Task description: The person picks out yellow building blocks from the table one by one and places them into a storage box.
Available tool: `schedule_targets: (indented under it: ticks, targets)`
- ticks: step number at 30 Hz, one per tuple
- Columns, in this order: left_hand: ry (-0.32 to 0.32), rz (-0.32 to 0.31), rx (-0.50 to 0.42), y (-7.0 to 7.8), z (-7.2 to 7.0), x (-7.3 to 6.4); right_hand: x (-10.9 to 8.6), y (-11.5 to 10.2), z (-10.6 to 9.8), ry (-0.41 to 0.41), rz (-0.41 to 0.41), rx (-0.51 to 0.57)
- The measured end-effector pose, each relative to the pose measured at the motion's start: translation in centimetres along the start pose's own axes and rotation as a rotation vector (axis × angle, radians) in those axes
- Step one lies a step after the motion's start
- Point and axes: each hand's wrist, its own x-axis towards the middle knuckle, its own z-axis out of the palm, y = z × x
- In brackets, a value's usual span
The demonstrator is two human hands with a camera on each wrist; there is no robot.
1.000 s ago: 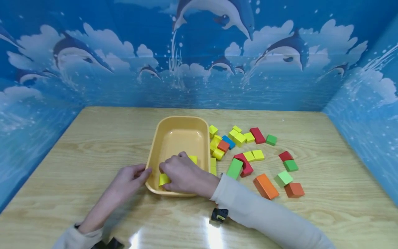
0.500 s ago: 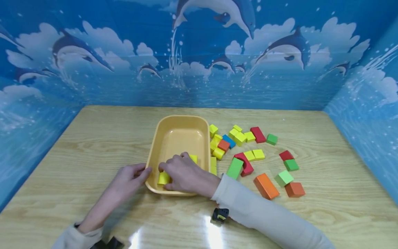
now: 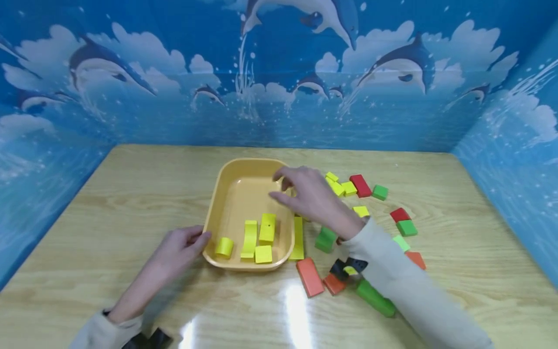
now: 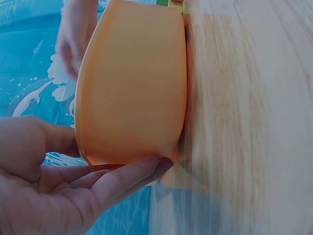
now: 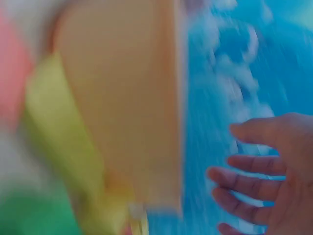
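A tan plastic tray [image 3: 212, 206] stands on the table with several yellow blocks near its front end, among them a half-round block [image 3: 224, 247], an arch block [image 3: 250, 240] and a small square block [image 3: 263, 254]. My left hand [image 3: 180, 249] holds the tray at its left front corner; in the left wrist view the thumb lies at the rim and the fingers along the outer wall. Over the tray's right edge hovers my right hand [image 3: 311, 196], nothing in its fingers. The right wrist view shows those fingers [image 5: 239, 181] spread apart.
Right of the tray lie loose blocks: a long yellow one [image 3: 298, 238], a pink-red one [image 3: 310, 277], a green one [image 3: 375, 299] and a dark red one [image 3: 360, 185]. The right forearm covers some. A dolphin-print backdrop [image 3: 270, 116] encloses the table.
My right hand has left the blocks at the tray's front and risen back and right over its right edge. The yellow blocks it covered are now visible. My left hand stays put.
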Motion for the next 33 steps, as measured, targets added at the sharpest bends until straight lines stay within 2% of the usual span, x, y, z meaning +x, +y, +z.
schedule_targets:
  ticks: [2, 5, 9, 13, 16, 19, 28, 33]
  targets:
    - [0.004, 0.001, 0.013, 0.1, 0.0, 0.1, -0.4, 2.3, -2.0, -0.005, 0.108, -0.016]
    - [0.008, -0.003, 0.017, 0.2, 0.0, 0.1, -1.8, 6.0, -3.9, -0.065, 0.235, -0.047]
    - [0.004, -0.009, 0.022, 0.2, 0.0, 0.2, -4.8, 10.0, -4.8, -0.133, 0.325, -0.067]
    - [0.001, -0.021, 0.022, 0.3, 0.0, 0.2, -7.4, 12.6, -4.7, -0.221, 0.362, -0.057]
    - [0.002, -0.028, 0.026, 0.3, 0.1, 0.2, -8.7, 13.6, -4.3, -0.257, 0.373, -0.043]
    - [0.005, -0.031, 0.038, 0.3, 0.1, 0.2, -9.3, 14.1, -4.0, -0.249, 0.38, -0.033]
    - [-0.002, -0.043, 0.04, 0.2, 0.1, 0.2, -9.5, 14.3, -3.0, -0.199, 0.391, -0.068]
    - [0.014, -0.022, 0.042, 0.3, 0.1, 0.1, -9.8, 14.4, -2.8, -0.185, 0.376, -0.09]
